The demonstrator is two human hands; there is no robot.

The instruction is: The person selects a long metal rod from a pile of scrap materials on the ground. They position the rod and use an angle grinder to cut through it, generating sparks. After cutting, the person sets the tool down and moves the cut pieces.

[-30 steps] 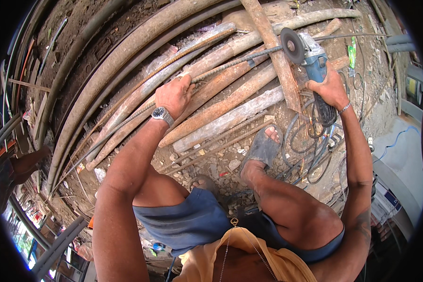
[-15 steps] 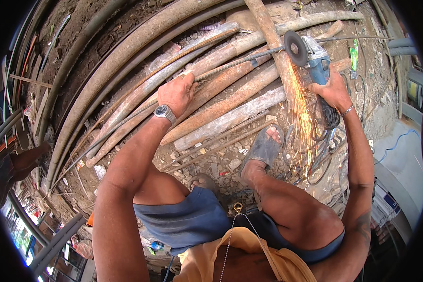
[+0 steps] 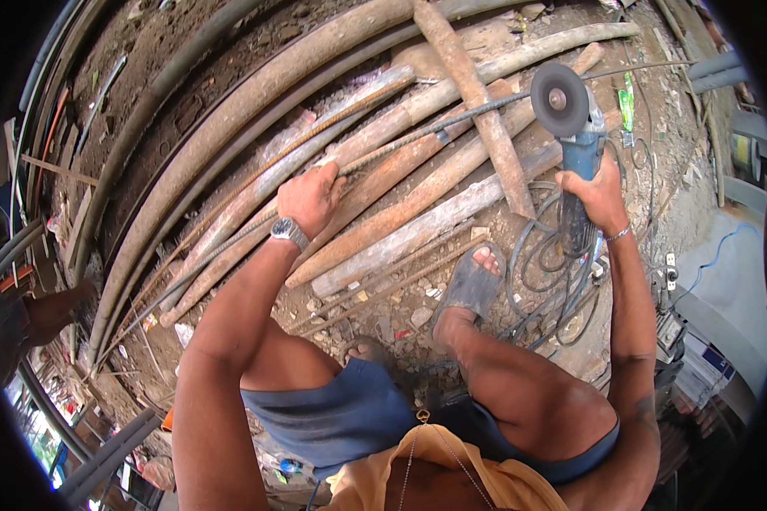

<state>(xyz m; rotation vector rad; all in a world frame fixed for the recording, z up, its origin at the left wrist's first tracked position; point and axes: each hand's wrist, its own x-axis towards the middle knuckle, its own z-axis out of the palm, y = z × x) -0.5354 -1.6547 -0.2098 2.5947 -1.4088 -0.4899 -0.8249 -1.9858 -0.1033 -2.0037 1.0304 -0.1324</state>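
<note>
Grinder in right hand has shifted away from the crossing pipe.

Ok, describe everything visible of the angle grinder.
The angle grinder has a blue, plastic-looking body, a grey metallic head, a dark round disc with a metal hub, and a black rear grip. Its disc end points toward the picture's top, disc face toward the camera. The right hand wraps the body. The disc overlaps the rebar in view; contact is unclear. No sparks show.
</note>
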